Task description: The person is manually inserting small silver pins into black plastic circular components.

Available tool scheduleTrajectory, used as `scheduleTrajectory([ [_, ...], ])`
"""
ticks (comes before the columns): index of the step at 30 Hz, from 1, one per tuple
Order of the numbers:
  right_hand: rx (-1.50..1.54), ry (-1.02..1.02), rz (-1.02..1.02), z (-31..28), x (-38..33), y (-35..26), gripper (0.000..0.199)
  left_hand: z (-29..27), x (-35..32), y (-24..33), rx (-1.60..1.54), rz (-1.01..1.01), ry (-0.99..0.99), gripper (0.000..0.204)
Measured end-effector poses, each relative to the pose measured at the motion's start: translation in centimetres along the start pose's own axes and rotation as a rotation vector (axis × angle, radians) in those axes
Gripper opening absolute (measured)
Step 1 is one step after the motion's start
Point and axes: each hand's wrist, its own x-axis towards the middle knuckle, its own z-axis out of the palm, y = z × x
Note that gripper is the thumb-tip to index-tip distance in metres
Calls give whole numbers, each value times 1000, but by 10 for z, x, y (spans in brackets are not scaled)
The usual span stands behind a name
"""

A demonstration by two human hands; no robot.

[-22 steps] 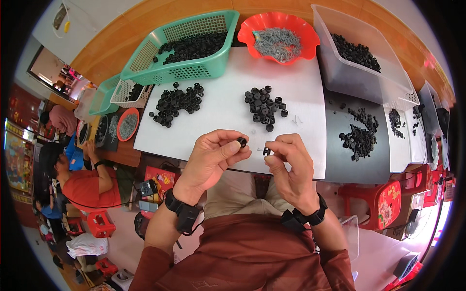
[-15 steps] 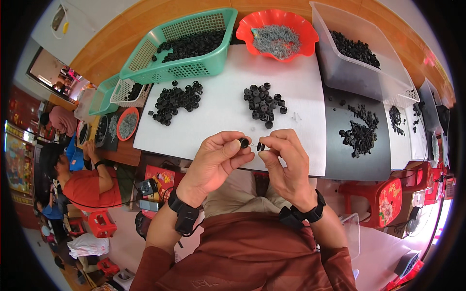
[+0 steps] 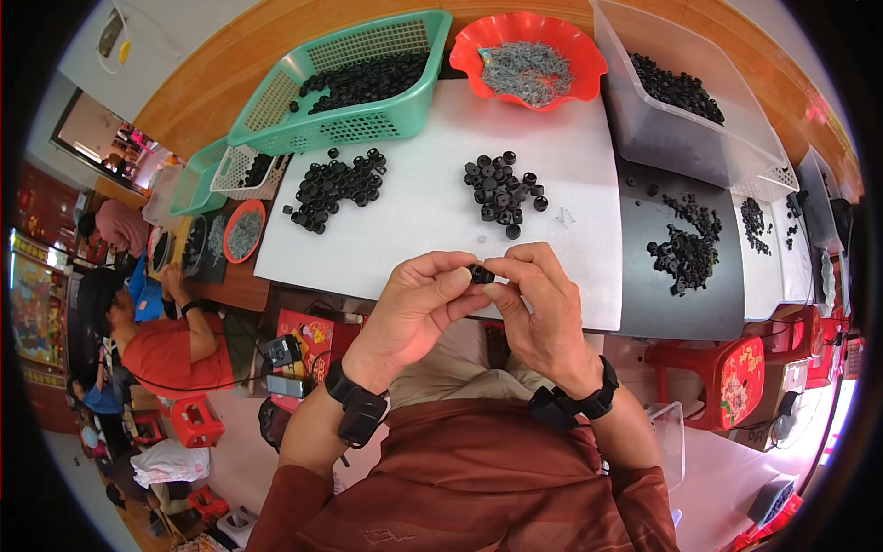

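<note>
Over the near edge of the white work surface, my two hands meet fingertip to fingertip. A small round black cap is pinched by my left hand. My right hand grips a small black part pressed up against that cap; fingers mostly hide this part. Beyond my hands lies a pile of black caps, with a few loose screws at its right. Another heap of black caps spreads further left.
Along the back stand a green basket of black parts, a red scalloped bowl of grey screws and a clear bin. More black pieces lie on a dark mat at right. A person in red sits at left.
My hands have come together. The small black part in my right hand, held apart before, now meets the cap in my left.
</note>
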Motion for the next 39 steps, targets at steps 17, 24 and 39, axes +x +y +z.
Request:
scheduleTrajectory([
  [17, -48, -2, -35, -1, -3, 0, 27, 4, -3, -6, 44, 25, 26, 22],
  [24, -68, 31, -62, 2, -8, 5, 28, 6, -5, -12, 117, 54, 65, 22],
  [39, -111, 126, -174, 7, -17, 15, 36, 11, -6, -24, 175, 125, 109, 22],
])
